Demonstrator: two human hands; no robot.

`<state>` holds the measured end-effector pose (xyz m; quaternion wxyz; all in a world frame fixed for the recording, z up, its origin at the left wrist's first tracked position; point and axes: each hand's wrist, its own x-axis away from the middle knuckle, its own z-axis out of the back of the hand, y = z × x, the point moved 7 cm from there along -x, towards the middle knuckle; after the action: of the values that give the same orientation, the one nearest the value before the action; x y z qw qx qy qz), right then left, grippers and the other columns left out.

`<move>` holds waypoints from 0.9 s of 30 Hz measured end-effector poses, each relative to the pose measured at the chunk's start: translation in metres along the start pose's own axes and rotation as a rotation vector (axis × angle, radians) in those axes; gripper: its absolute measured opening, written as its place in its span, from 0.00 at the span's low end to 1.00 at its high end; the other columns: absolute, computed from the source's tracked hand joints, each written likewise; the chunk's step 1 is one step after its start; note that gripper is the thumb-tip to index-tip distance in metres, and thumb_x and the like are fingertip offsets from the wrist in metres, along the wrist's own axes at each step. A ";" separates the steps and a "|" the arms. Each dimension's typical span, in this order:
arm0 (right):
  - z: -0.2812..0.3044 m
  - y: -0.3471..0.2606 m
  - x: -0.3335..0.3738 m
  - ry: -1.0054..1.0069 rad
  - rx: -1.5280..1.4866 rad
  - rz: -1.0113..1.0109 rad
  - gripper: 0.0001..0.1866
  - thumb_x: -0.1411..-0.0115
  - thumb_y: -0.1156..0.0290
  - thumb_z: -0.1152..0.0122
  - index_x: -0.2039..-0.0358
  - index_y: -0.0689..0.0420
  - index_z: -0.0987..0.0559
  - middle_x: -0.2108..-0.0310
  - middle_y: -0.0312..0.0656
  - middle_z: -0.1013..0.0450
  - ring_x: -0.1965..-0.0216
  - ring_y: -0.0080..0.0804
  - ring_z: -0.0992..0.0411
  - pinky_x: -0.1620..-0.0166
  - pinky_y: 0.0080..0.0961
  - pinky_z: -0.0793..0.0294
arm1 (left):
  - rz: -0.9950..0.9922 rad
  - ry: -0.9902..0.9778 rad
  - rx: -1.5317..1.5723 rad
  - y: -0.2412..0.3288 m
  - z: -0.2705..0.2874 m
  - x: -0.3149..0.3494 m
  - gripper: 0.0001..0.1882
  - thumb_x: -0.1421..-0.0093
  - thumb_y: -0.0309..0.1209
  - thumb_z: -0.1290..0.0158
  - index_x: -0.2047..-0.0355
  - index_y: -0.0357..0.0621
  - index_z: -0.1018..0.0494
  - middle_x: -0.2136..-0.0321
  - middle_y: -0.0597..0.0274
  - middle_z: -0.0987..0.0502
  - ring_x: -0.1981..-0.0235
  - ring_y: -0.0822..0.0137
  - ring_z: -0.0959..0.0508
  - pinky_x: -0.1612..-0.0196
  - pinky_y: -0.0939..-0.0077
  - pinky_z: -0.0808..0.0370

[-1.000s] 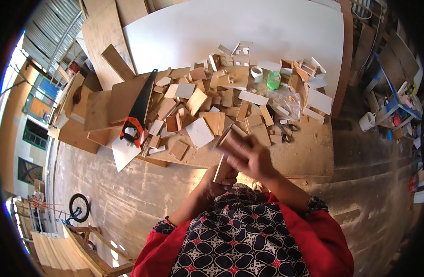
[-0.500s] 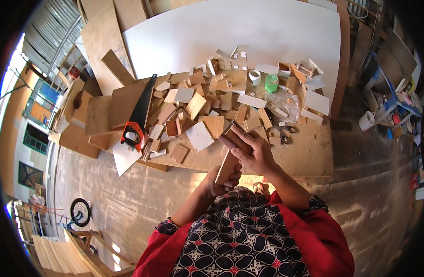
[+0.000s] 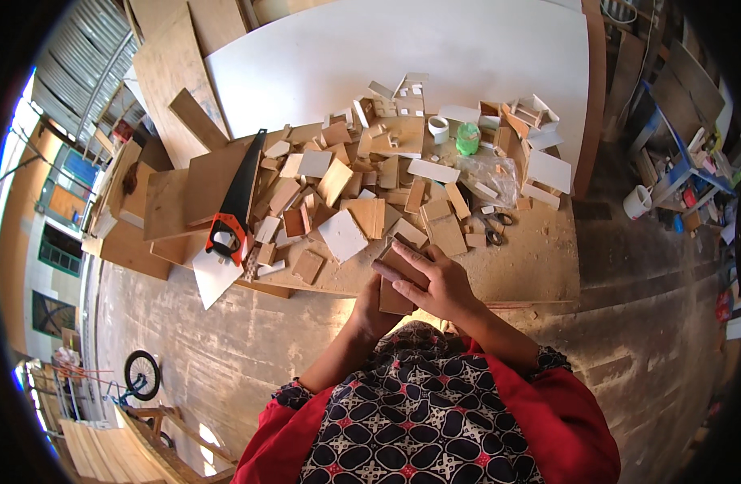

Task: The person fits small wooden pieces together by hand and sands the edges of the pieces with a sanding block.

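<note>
Just in front of my body, above the near edge of the workbench, my left hand (image 3: 370, 310) grips a small flat wooden board (image 3: 395, 301) from beneath, with its fingers partly hidden behind it. My right hand (image 3: 445, 284) presses a sanding block (image 3: 401, 264), dark reddish-brown and seemingly wrapped in sandpaper, against the board's upper face. The right fingers stretch along the block's top and the thumb lies at its near side. The block covers the far part of the board.
Wood offcuts (image 3: 335, 181) are heaped over the workbench (image 3: 524, 274). A hand saw (image 3: 229, 230) with an orange handle lies left. Scissors (image 3: 495, 227), a green jar (image 3: 468, 139) and a white cup (image 3: 438, 129) are at right. A large white panel (image 3: 403, 44) stands behind.
The sanding block has slid nearer to me along the board, which now sits flatter and shows less of its length. Both hands keep their hold. The view has shifted slightly.
</note>
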<state>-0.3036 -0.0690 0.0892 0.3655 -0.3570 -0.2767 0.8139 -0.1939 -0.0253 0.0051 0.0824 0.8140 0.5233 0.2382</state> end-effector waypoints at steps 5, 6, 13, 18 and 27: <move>-0.003 0.024 0.005 0.056 -0.406 -0.027 0.31 0.41 0.59 0.39 0.38 0.51 0.33 0.55 0.52 0.27 0.58 0.40 0.24 0.56 0.31 0.26 | -0.198 0.128 -0.124 0.020 -0.028 0.006 0.25 0.33 0.46 0.55 0.43 0.43 0.37 0.49 0.56 0.28 0.48 0.60 0.28 0.42 0.63 0.33; -0.008 0.033 0.009 0.034 -0.593 -0.141 0.31 0.40 0.59 0.40 0.37 0.52 0.35 0.56 0.50 0.27 0.58 0.38 0.25 0.56 0.30 0.26 | -0.218 0.176 -0.160 0.024 -0.017 0.006 0.25 0.33 0.46 0.55 0.43 0.43 0.37 0.49 0.56 0.28 0.48 0.60 0.28 0.42 0.63 0.33; -0.041 0.042 0.047 -0.148 -1.420 -0.703 0.37 0.37 0.54 0.45 0.31 0.44 0.47 0.54 0.35 0.32 0.66 0.18 0.38 0.70 0.14 0.37 | -0.557 0.158 -0.191 0.051 -0.026 0.008 0.28 0.33 0.34 0.54 0.34 0.55 0.48 0.47 0.57 0.33 0.44 0.58 0.32 0.39 0.55 0.38; -0.047 0.033 0.039 -0.081 -1.461 -0.693 0.41 0.41 0.59 0.42 0.30 0.43 0.50 0.45 0.25 0.38 0.62 0.17 0.38 0.69 0.14 0.36 | -0.492 0.036 -0.189 0.026 -0.035 -0.002 0.32 0.32 0.33 0.56 0.31 0.62 0.56 0.42 0.56 0.37 0.40 0.58 0.35 0.37 0.58 0.40; -0.036 0.069 0.044 0.142 -1.217 -0.592 0.42 0.44 0.71 0.38 0.32 0.57 0.49 0.39 0.37 0.39 0.44 0.24 0.36 0.56 0.17 0.33 | -0.405 0.058 -0.182 0.014 -0.028 -0.003 0.26 0.32 0.38 0.58 0.36 0.47 0.44 0.44 0.56 0.32 0.41 0.59 0.34 0.37 0.58 0.41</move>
<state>-0.3235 -0.0674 0.0024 0.3243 -0.4610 -0.7465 0.3536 -0.1970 -0.0369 0.0341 0.1867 0.6746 0.6543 0.2863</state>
